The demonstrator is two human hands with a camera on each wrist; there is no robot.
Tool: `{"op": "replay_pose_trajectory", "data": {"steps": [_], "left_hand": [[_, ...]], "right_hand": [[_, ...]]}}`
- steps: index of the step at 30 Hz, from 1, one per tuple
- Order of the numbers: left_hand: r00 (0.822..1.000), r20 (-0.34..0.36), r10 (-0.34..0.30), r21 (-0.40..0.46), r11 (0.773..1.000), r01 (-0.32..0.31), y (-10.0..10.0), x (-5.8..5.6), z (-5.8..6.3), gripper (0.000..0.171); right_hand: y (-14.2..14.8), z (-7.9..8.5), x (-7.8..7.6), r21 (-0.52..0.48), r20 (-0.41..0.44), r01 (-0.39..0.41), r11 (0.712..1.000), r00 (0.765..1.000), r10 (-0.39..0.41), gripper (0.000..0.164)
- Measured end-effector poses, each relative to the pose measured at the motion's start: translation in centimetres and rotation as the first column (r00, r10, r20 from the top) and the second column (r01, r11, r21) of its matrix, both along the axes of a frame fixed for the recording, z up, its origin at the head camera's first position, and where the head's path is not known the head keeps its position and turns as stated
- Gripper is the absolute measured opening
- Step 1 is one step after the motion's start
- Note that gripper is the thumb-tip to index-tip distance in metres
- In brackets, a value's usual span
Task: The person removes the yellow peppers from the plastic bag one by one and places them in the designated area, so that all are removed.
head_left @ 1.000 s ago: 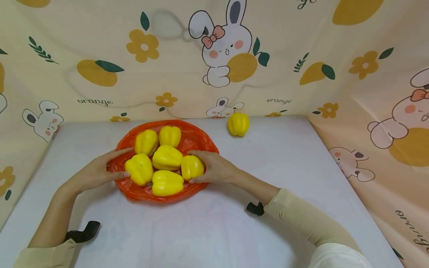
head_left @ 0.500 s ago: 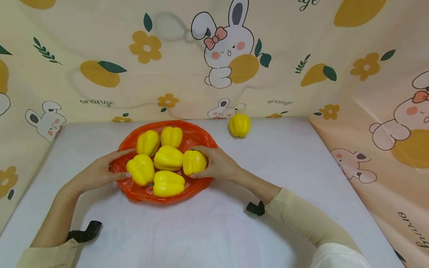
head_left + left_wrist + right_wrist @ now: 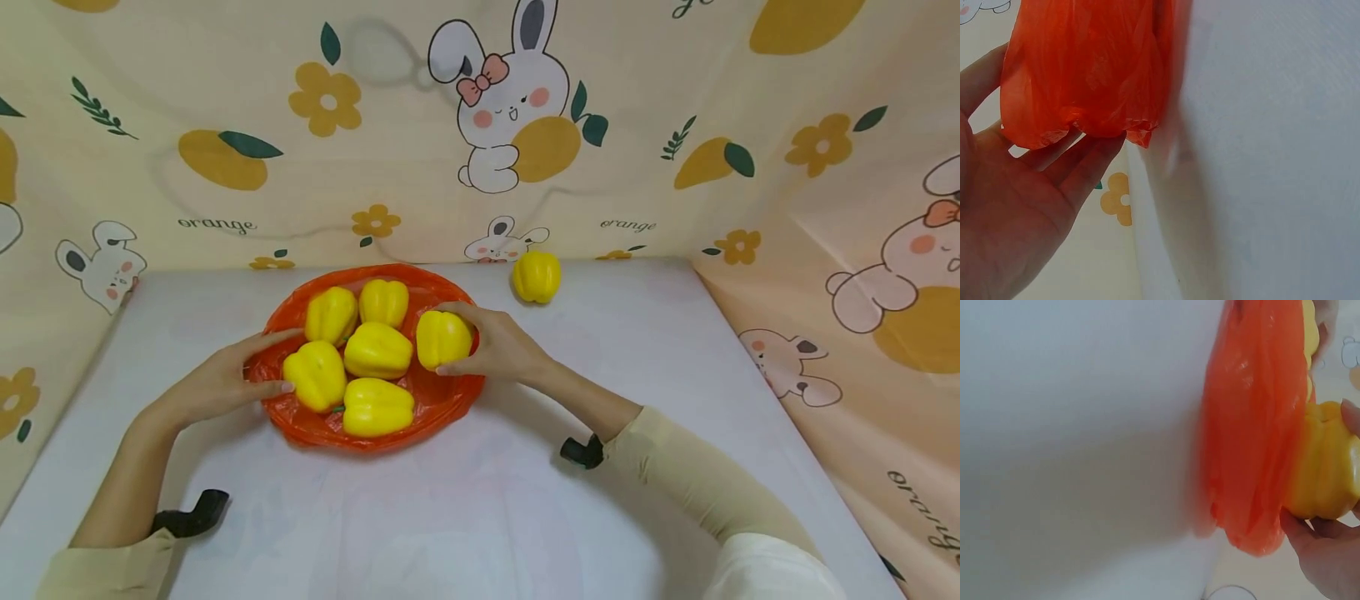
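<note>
My right hand (image 3: pixel 504 343) grips a yellow bell pepper (image 3: pixel 444 340) at the right side of a red plastic bag (image 3: pixel 442 398), thumb on the near side and fingers on the far side. In the right wrist view, this bell pepper (image 3: pixel 1325 462) rises above the bag's rim. The bag lies spread wide with its mouth up, and several other yellow bell peppers (image 3: pixel 378 350) sit inside it. At the bag's left side, my left hand (image 3: pixel 217 379) holds the rim. The left wrist view shows its fingers (image 3: pixel 1088 165) curved against the red plastic (image 3: pixel 1094 69).
Another yellow bell pepper (image 3: pixel 537 277) stands alone at the back edge of the white table (image 3: pixel 420 525), right of the bag. A patterned cloth (image 3: pixel 390 167) hangs close behind and along the sides. Black bent pieces (image 3: pixel 192 512) show at both forearms.
My right hand has drawn its bell pepper back and slightly right, apart from the middle peppers, towards the bag's right rim. My left hand has stayed at the left rim.
</note>
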State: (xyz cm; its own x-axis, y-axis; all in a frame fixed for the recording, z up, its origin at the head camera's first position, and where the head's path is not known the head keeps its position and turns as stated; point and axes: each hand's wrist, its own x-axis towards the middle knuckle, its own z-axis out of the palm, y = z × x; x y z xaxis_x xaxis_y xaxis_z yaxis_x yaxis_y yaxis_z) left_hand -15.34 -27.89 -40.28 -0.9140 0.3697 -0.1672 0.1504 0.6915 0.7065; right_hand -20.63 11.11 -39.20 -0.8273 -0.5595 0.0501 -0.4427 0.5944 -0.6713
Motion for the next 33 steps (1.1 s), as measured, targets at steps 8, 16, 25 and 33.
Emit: {"op": "replay_pose_trajectory", "data": {"steps": [8,16,25,33], "left_hand": [[1.0,-0.006,-0.009,0.018,1.0,0.01,-0.1,-0.1,0.1,0.069],[1.0,0.0,-0.012,0.034,0.999,0.012,-0.2,-0.2,0.1,0.07],[1.0,0.001,-0.005,0.009,1.0,0.005,-0.1,-0.2,0.2,0.071],[1.0,0.0,-0.003,0.012,1.0,0.003,0.0,-0.4,0.2,0.069]], "right_hand": [[1.4,1.1,-1.0,-0.041,0.016,0.035,0.999,0.999,-0.035,0.081],[3.3,1.1,-2.5,-0.107,0.058,0.065,0.992,0.997,-0.059,0.082],[5.8,1.2,-4.1,-0.21,0.046,0.061,0.976,0.998,-0.052,0.083],[7.7,2.2,-4.9,-0.137,0.015,0.163,0.977,0.987,-0.163,0.084]]}}
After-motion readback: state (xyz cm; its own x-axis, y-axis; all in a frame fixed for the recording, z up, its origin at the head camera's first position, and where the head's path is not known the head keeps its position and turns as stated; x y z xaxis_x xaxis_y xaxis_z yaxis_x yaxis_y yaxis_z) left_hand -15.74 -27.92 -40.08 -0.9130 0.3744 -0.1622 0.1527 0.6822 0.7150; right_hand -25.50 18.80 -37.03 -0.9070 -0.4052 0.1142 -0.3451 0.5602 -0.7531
